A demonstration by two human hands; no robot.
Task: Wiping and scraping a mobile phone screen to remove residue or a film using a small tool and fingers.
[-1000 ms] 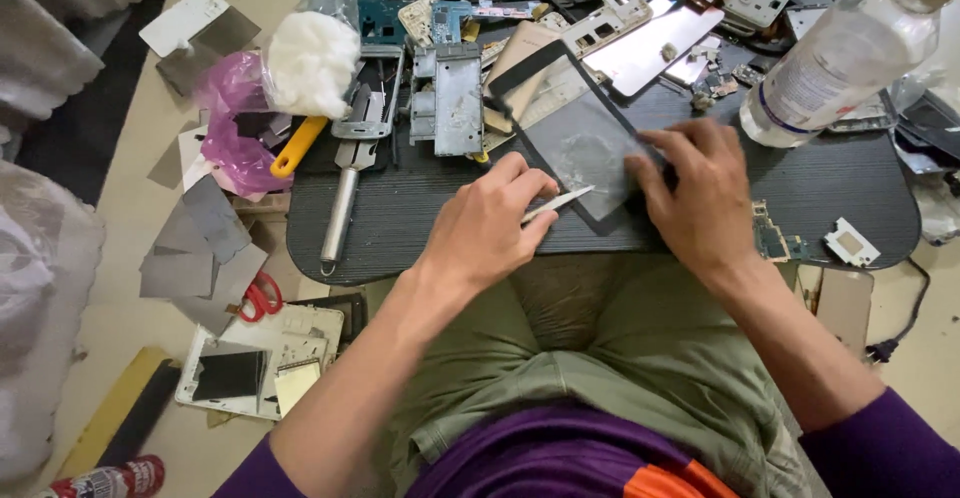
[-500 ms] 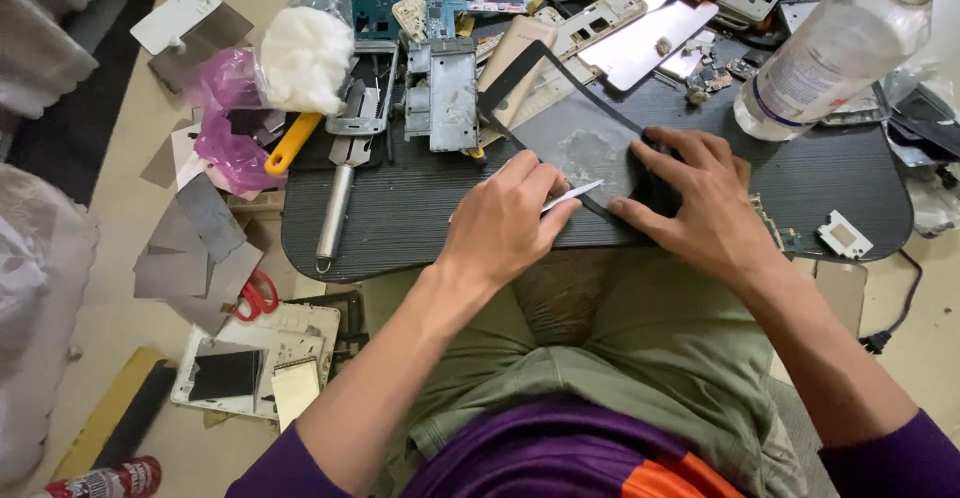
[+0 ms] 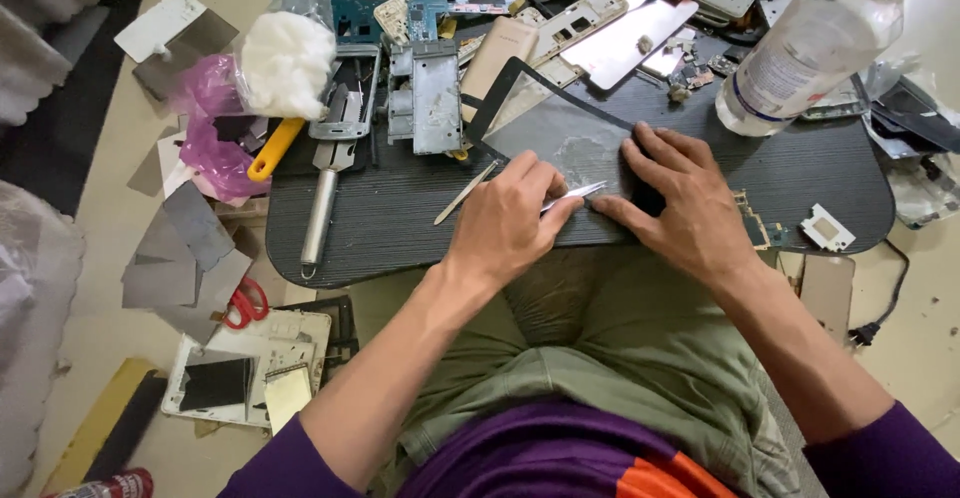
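The left hand (image 3: 510,223) has its fingers closed around metal tweezers (image 3: 575,195), the tips touching a dark screen panel (image 3: 565,143) lying flat on the black table (image 3: 400,218). The right hand (image 3: 690,203) presses the panel's right edge with fingers spread open. A clear bottle (image 3: 800,48) stands well apart.

Soft, even daylight is falling on my tabletop (image 3: 400,228); shadows are lying faint, glare is whitening the bottle (image 3: 800,53) at upper right, and edges are bending slightly.
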